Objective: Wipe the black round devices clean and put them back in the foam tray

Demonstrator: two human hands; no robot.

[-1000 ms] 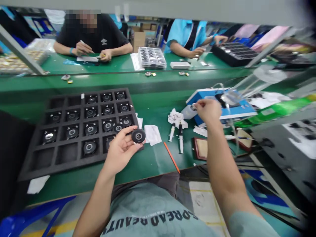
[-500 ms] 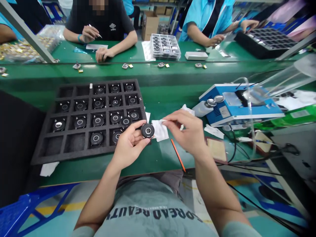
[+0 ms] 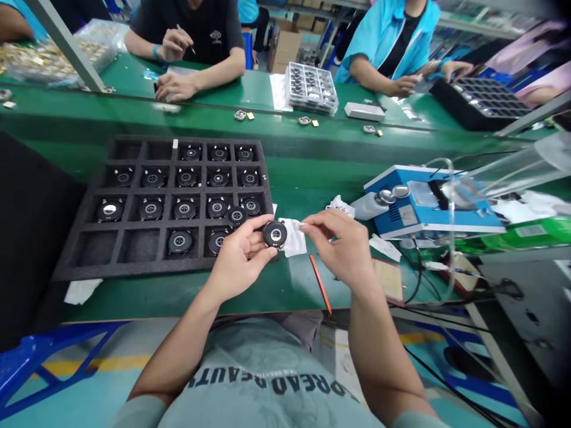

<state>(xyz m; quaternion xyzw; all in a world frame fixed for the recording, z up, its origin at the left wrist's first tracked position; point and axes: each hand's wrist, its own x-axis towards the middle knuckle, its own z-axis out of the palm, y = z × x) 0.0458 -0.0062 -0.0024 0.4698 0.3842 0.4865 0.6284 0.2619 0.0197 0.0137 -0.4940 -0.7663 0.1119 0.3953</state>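
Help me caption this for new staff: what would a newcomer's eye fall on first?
Probably the black foam tray on the left of the green bench, mostly filled with round black parts. Then the similar held disc in the left hand, near the centre, and the orange stick lying to its right.

Illumination was bright, diffuse, apparently overhead. Shadows were soft, deepest inside foam tray [image 3: 84, 246] recesses. Black panel [image 3: 33, 232] at left lost surface detail. White glare marked held watch case [image 3: 275, 234]; metal caps [image 3: 400, 191] glinted. Pink sleeve [image 3: 517, 50], upper right, was smeared. Far background was soft. Lens stretched edges; upper-right corner darkened.
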